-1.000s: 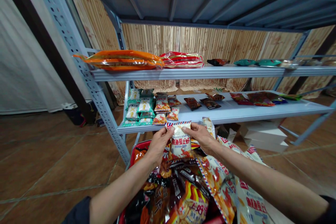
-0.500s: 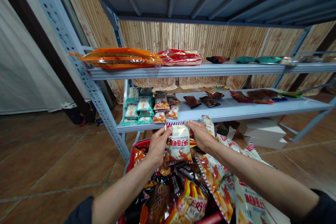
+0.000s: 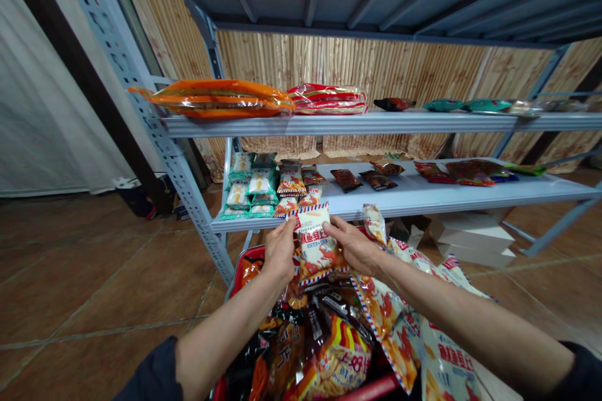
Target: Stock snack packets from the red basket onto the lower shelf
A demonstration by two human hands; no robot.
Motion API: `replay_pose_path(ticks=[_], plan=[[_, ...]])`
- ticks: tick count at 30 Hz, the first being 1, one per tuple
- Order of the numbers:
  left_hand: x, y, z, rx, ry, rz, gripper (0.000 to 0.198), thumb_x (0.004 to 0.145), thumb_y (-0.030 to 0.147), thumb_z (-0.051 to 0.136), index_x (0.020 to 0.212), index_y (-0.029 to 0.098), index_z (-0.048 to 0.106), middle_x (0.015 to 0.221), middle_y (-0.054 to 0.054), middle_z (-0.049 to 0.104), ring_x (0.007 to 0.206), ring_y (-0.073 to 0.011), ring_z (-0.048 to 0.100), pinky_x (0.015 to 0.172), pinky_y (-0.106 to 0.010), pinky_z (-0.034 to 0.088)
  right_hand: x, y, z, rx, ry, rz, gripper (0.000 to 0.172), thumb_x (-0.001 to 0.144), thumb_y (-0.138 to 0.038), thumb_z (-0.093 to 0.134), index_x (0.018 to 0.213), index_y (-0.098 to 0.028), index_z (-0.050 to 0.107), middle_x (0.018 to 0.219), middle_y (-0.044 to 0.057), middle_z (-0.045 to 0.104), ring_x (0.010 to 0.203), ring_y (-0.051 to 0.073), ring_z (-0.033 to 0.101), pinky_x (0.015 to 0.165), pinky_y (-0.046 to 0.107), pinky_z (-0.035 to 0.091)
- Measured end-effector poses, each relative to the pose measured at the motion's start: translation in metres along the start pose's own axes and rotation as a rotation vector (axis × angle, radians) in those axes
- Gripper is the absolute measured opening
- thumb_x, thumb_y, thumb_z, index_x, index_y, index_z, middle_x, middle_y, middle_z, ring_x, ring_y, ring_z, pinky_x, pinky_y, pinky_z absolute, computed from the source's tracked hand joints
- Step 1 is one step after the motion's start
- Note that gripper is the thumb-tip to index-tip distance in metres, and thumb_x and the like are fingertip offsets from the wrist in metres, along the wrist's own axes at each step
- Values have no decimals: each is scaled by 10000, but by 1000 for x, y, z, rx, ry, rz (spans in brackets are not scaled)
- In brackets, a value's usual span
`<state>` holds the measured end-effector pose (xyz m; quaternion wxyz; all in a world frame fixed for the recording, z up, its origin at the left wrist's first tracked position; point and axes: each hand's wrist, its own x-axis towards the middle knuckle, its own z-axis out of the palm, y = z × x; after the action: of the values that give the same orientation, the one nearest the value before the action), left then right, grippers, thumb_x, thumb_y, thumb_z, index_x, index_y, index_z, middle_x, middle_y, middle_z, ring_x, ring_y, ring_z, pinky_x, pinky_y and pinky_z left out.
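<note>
A white snack bag (image 3: 314,244) with red lettering and a striped edge is held between my two hands, over the red basket (image 3: 249,254). My left hand (image 3: 281,250) grips its left edge, and my right hand (image 3: 350,243) has closed on its right side. Below, many larger snack bags, such as a yellow and red one (image 3: 341,360), fill the basket. Just beyond my hands, small green and white packets (image 3: 261,182) stand stacked on the lower shelf (image 3: 399,200), beside small orange and white packets (image 3: 291,182).
Dark red packets (image 3: 345,180) lie farther right on the lower shelf. The upper shelf (image 3: 282,127) carries an orange bag (image 3: 221,99) and a red one (image 3: 328,100). A metal post (image 3: 169,169) stands left; white boxes (image 3: 470,235) sit under the shelf.
The bag's top has tilted up, so its lettering reads upright, and it has moved slightly left with my hands. The view has shifted a little.
</note>
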<state>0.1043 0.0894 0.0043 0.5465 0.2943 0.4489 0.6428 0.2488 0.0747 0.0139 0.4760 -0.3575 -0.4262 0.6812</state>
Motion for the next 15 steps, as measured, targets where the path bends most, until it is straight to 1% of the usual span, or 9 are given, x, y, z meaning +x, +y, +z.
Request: replay_pose_path(ticks=[2, 4, 7, 9, 12, 15], plan=[[2, 4, 2, -36, 51, -18, 288, 601, 369, 697, 783, 147, 672, 754, -33, 692, 622, -143, 605, 624, -280, 459, -5, 4, 0, -35, -43, 35, 579, 624, -355, 750, 1135, -251, 497, 924, 27, 668, 754, 160, 636, 707, 306, 505], [2, 7, 3, -50, 81, -46, 261, 590, 339, 697, 759, 143, 665, 732, -31, 685, 597, -137, 595, 599, -278, 458, -8, 6, 1, -82, -51, 87, 633, 578, -297, 781, 1138, -236, 492, 947, 35, 671, 775, 172, 644, 725, 324, 508], [2, 9, 3, -30, 110, -76, 249, 572, 324, 697, 737, 143, 656, 707, -27, 676, 565, -129, 580, 562, -268, 447, -9, 8, 0, -135, -65, 129, 554, 551, -277, 788, 1042, -194, 547, 945, 49, 677, 773, 177, 645, 702, 312, 509], [2, 10, 1, -19, 109, -74, 239, 568, 326, 693, 717, 145, 647, 680, -17, 666, 542, -120, 565, 535, -256, 433, -8, 9, -3, -159, -86, 130, 503, 551, -288, 785, 993, -182, 569, 938, 52, 679, 762, 173, 641, 674, 294, 507], [3, 12, -1, 16, 99, -59, 225, 558, 325, 695, 672, 142, 630, 611, -1, 640, 499, -108, 534, 498, -237, 404, -7, 13, -9, -205, -94, 122, 515, 557, -309, 782, 1012, -196, 570, 952, 49, 676, 765, 171, 637, 644, 280, 504], [5, 14, -3, 66, 78, -40, 232, 548, 332, 697, 666, 142, 635, 602, -2, 640, 508, -119, 538, 510, -243, 406, -5, 18, -16, -245, -96, 140, 518, 581, -334, 769, 1042, -221, 560, 980, 45, 668, 770, 176, 635, 629, 289, 506]])
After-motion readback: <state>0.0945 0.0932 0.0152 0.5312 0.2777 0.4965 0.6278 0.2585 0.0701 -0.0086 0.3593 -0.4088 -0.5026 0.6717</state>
